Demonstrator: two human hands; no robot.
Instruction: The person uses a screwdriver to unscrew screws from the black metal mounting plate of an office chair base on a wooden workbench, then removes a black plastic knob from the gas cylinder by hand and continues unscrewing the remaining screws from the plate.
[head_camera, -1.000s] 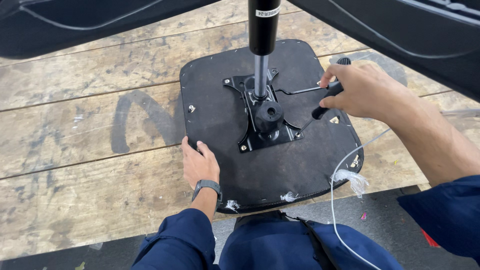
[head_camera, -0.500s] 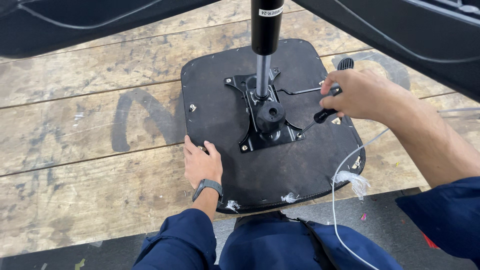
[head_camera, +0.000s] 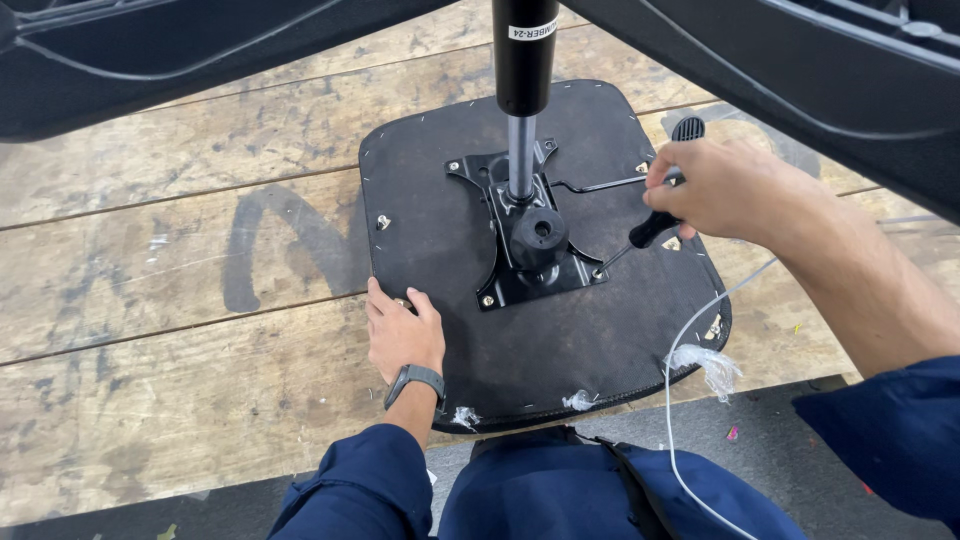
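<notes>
currently the upturned chair seat lies flat on the worn wooden table, underside up, directly in front of the seated person. its black fabric cover is stapled around the rim, with loose white tufts showing at the near edge. bolted at the middle is the black metal mounting plate, and from it rises the gas lift cylinder, upright, with a round black knob just beside its foot.

the right hand is closed around the black handle of a screwdriver; the shaft slopes down and to the left, and its tip meets the near right corner of the mounting plate, at a screw there. the left hand lies flat, fingers spread, palm pressed onto the near left edge of the seat, gripping nothing.

handling judgement: the seat is probably a rigid board under thin fabric, moderately heavy, made top-heavy by the steel plate and cylinder (the cylinder acts as a lever if knocked). the fabric face looks fairly grippy, not slippery; the plate and cylinder are hard, smooth and not fragile. the best hold is likely at the seat rim, or by pressing flat on the board as the left hand does, well apart from the staples. the screwdriver is light and stiff, and is best taken around its handle.

a thin white cable trails across the right near edge of the seat.
</notes>
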